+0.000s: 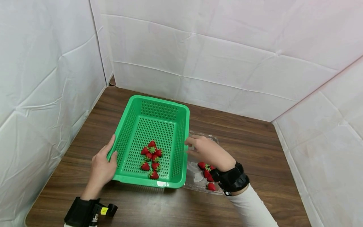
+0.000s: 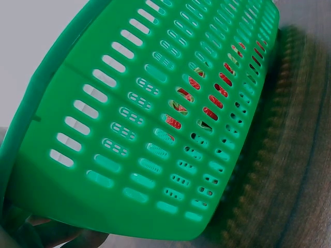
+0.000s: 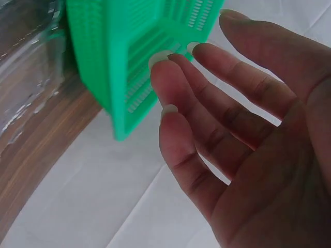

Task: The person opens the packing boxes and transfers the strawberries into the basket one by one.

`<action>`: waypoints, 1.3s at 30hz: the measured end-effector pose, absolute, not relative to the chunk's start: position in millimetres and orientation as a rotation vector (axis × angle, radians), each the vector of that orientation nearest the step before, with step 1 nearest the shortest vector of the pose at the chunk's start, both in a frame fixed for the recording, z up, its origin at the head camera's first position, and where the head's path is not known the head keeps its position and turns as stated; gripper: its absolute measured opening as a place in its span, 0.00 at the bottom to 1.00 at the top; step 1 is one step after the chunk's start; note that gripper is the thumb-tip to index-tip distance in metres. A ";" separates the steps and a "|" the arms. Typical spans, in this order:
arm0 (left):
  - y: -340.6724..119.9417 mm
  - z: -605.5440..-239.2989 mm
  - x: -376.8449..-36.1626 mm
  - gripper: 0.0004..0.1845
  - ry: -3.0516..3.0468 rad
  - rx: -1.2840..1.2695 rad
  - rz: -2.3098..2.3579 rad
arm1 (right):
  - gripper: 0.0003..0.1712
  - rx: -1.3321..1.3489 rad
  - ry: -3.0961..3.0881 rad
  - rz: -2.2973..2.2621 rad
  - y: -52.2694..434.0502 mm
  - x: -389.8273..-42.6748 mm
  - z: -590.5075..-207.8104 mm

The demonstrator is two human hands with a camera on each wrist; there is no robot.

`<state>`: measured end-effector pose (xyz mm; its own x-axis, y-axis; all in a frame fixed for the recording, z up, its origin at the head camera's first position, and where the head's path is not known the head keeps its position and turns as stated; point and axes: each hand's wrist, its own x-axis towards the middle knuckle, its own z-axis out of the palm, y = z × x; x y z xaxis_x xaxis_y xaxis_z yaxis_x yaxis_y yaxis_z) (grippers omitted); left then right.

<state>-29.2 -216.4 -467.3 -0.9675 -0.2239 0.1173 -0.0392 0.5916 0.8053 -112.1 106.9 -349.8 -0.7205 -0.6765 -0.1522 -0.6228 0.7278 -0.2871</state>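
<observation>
Left hand (image 1: 101,167) grips the green basket's (image 1: 136,108) left rim; strawberries (image 1: 151,159) lie inside. Right hand (image 1: 208,151), fingers relaxed and holding nothing, hovers beside the right rim above a clear tray (image 1: 198,184).

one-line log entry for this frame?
left hand: grips green basket | right hand: open by basket | strawberries: in basket

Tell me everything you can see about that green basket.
The basket is a bright green rectangular tray, plastic by its look, with slotted walls and floor and a smooth rolled rim. It sits on a brown wooden table, with its near end seemingly tipped slightly up. A cluster of strawberries lies toward its near end. The left hand holds its left rim; the right hand hovers open at its right wall. A clear tray with more berries lies against its right side.
</observation>
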 end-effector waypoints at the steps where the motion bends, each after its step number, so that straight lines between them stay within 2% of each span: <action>1: -216.3 -467.4 -29.2 0.32 -2.615 0.222 -1.314 | 0.14 -1.020 2.696 -0.313 110.6 -111.3 -351.6; 10: -216.5 -467.8 -28.5 0.32 -2.624 0.244 -1.308 | 0.16 -0.789 2.706 -0.237 144.3 -107.2 -369.4; 19: -216.9 -467.2 -27.4 0.32 -2.621 0.232 -1.314 | 0.14 -0.703 2.701 -0.203 172.6 -104.9 -393.7; 32: -216.4 -468.0 -28.9 0.33 -2.633 0.248 -1.300 | 0.22 -0.517 2.607 -0.236 178.2 -99.5 -417.8; 39: -216.1 -468.2 -29.2 0.32 -2.613 0.232 -1.291 | 0.16 -0.498 2.605 -0.173 178.3 -99.4 -431.3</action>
<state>-29.2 -216.1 -468.2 -0.9639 -0.2355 0.1244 -0.0444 0.6024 0.7969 -99.4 178.3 -431.3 -0.8193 -0.3763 -0.4326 -0.3159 0.9259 -0.2073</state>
